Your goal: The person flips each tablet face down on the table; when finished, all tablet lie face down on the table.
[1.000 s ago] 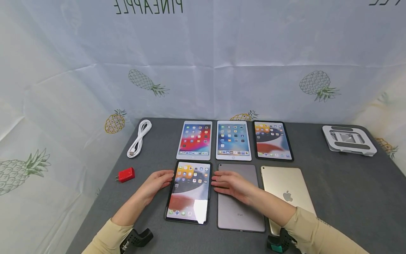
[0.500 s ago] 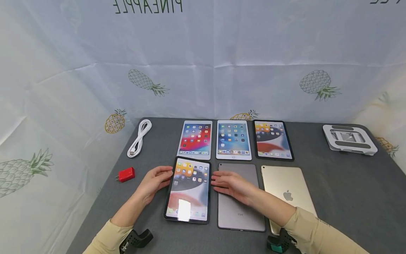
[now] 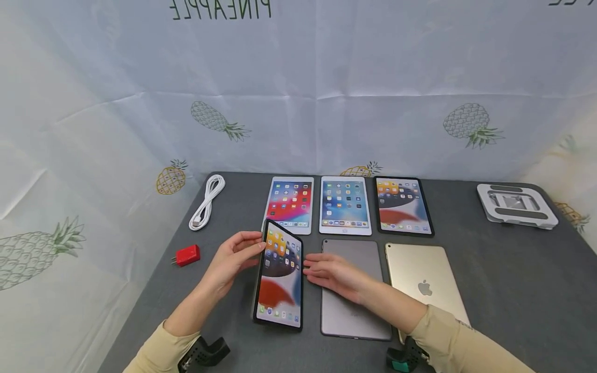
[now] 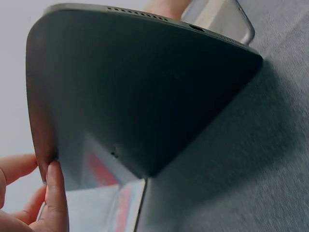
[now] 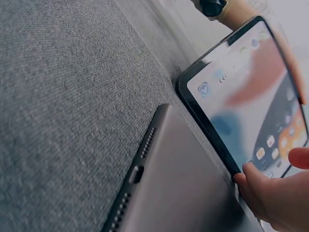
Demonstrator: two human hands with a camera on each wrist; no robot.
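A black-framed tablet (image 3: pixel 280 282) stands tilted on its right long edge, its lit screen turned toward the right. My left hand (image 3: pixel 233 261) pinches its raised left edge, thumb on the screen side and fingers behind. The tablet's dark back (image 4: pixel 135 87) and the pinching fingers (image 4: pixel 55 198) show in the left wrist view. My right hand (image 3: pixel 338 274), fingers extended, touches the lower right edge and lies over a grey tablet (image 3: pixel 354 321) that is face down. In the right wrist view the right fingertips (image 5: pixel 251 176) are at the tablet's edge.
Behind are two white-framed tablets (image 3: pixel 291 199) and another black-framed tablet (image 3: pixel 403 204), all lit. A gold tablet (image 3: pixel 429 274) lies face down at right. A white cable (image 3: pixel 205 202) and red charger (image 3: pixel 188 255) lie left; a folded stand (image 3: pixel 515 204) lies far right.
The black-framed tablet lay flat; its left side has been lifted and it now tilts to the right. My left hand has risen with the edge, while my right hand shifted slightly left.
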